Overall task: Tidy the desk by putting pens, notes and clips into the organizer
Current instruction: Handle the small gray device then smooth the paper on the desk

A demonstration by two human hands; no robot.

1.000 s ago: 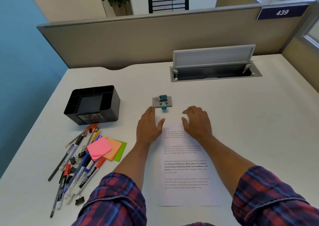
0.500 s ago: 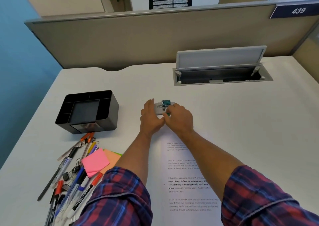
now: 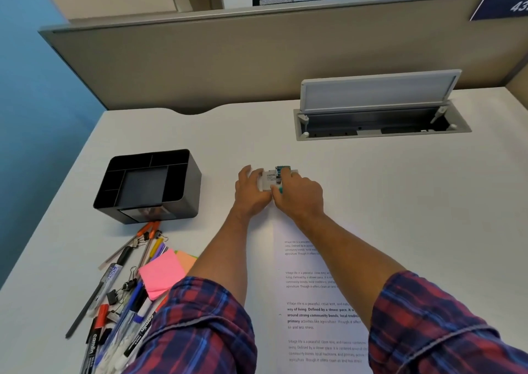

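Organizer [image 3: 148,185] sits left of centre, black, rigid, compartments open on top; all look empty from here

Lower left: pens [image 3: 114,302], binder clips [image 3: 125,285] and notes [image 3: 163,276] in one loose heap just in front of the organizer, none put away yet. Pens look light, stiff and likely to roll, so take several at mid-barrel. Clips are small, hard, tangled among the pens; pinch by the wire handles. Notes are a soft, light pad; lift by an edge

Centre: your left hand [image 3: 251,193] has fingers curled against the left side of a small carded pack [image 3: 271,178]; your right hand [image 3: 300,196] pinches its right end. Cannot tell what the pack holds

Below the hands, a printed sheet [image 3: 314,302] lies flat under your forearms; thin, slides easily

Upper right: open cable hatch [image 3: 383,113], well apart. Nothing blocks the route from heap to organizer
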